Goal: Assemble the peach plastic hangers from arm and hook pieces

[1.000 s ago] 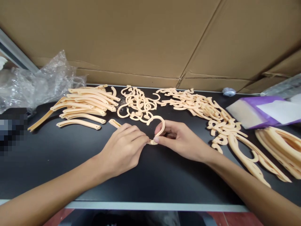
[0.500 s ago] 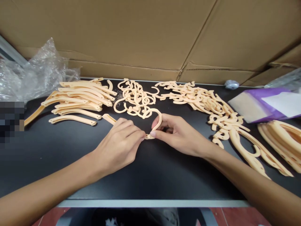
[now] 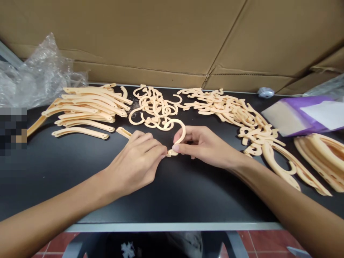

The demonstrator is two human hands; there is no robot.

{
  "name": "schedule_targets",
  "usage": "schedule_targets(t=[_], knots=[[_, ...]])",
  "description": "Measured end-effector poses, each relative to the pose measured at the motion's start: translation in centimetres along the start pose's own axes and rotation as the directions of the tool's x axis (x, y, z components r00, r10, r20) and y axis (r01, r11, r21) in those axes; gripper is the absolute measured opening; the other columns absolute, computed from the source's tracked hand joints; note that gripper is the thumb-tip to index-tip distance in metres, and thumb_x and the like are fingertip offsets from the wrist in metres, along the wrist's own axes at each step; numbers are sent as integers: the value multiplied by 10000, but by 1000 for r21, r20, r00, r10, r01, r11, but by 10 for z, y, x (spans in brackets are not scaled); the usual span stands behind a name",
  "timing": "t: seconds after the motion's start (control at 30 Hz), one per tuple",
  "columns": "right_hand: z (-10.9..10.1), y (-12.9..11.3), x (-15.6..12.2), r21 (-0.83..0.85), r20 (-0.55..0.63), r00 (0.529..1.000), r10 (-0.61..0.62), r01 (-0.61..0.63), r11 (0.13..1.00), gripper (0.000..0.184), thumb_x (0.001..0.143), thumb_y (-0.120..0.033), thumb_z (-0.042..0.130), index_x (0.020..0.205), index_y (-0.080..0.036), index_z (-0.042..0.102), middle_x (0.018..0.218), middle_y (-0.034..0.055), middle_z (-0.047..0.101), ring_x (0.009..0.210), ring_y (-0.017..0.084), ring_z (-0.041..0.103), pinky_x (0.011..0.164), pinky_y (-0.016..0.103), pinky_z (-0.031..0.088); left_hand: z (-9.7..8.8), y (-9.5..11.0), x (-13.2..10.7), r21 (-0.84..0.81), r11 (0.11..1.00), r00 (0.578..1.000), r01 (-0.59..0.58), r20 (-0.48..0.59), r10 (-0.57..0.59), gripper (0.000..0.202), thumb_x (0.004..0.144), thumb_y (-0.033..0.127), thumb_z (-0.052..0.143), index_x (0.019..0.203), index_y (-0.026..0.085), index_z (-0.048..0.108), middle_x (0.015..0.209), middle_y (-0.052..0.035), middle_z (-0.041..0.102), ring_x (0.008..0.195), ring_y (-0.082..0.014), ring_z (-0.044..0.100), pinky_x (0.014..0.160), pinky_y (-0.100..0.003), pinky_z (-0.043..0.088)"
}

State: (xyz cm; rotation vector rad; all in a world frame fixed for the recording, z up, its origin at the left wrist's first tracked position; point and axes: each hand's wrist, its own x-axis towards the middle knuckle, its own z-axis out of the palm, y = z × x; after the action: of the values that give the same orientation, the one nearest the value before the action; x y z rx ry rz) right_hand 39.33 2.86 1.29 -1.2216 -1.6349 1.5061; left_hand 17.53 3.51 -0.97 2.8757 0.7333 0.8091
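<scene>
Near the middle of the black table my left hand (image 3: 138, 161) is closed over a cream plastic hanger arm (image 3: 123, 132); one end of it sticks out beyond the knuckles. My right hand (image 3: 208, 147) pinches a cream hanger hook (image 3: 183, 129) between thumb and fingers, its curve standing up. The foot of the hook meets the arm's end between my two hands, and the fingers partly cover this joint. Behind my hands lies a heap of loose hooks (image 3: 153, 107). To the left is a pile of curved hanger arms (image 3: 88, 106).
Small cream parts (image 3: 228, 109) are heaped at back right, with longer hanger pieces (image 3: 276, 163) below them. A stack of curved pieces (image 3: 317, 157) and a purple-and-white packet (image 3: 309, 114) lie far right. Clear plastic wrap (image 3: 40, 79) sits far left; cardboard (image 3: 134, 36) stands behind.
The hook has tilted slightly, and its foot now overlaps the arm's end more. My right hand has turned a little; the camera view has shifted slightly.
</scene>
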Motion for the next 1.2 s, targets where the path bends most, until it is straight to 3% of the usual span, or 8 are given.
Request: schedule_targets(t=[0.23,0.47,0.7,0.87,1.07,1.2], knots=[[2,2,-1,-43,-33,999,-29,27,999,203,770,-278,752,794,-176,578,732,-10,646,657,111,578,599,240,447,0,0,0,0,1000,1000,-5,1,5,143,965,103,512,898,145,631,823,-42,702,756,-172,562,737,-361,404],[6,6,-2,-189,-74,990,-118,102,977,89,822,-233,656,822,-188,579,772,1,659,714,137,603,685,273,471,0,1,-2,23,1000,1000,-13,-2,13,122,951,87,532,895,136,629,812,-42,694,742,-173,551,722,-362,390],[14,4,-6,-299,-111,981,-158,119,947,41,836,-194,626,803,-203,604,748,-13,680,674,129,584,639,252,429,0,1,-1,13,1000,1000,-6,-9,6,117,951,82,531,907,147,619,839,-36,703,740,-166,545,728,-359,387],[17,3,-9,-444,-114,985,-133,70,893,113,873,-242,622,777,-202,668,691,-19,653,639,127,546,606,259,377,0,0,-2,-34,999,999,32,-39,-33,117,962,107,523,917,162,616,812,-26,689,725,-153,557,733,-350,389],[21,4,-11,-434,-136,969,-207,130,892,114,866,-201,626,757,-197,661,683,-29,632,636,112,527,607,247,361,0,1,-3,-12,1000,999,16,-44,-17,114,951,91,531,911,156,616,827,-29,695,753,-162,577,738,-356,390],[21,6,-10,-338,-148,965,-217,157,928,114,859,-198,627,752,-188,665,662,-36,625,627,104,523,605,240,370,0,1,-3,13,999,999,29,-32,-29,97,948,100,544,956,144,630,858,-40,696,767,-174,590,735,-365,396]])
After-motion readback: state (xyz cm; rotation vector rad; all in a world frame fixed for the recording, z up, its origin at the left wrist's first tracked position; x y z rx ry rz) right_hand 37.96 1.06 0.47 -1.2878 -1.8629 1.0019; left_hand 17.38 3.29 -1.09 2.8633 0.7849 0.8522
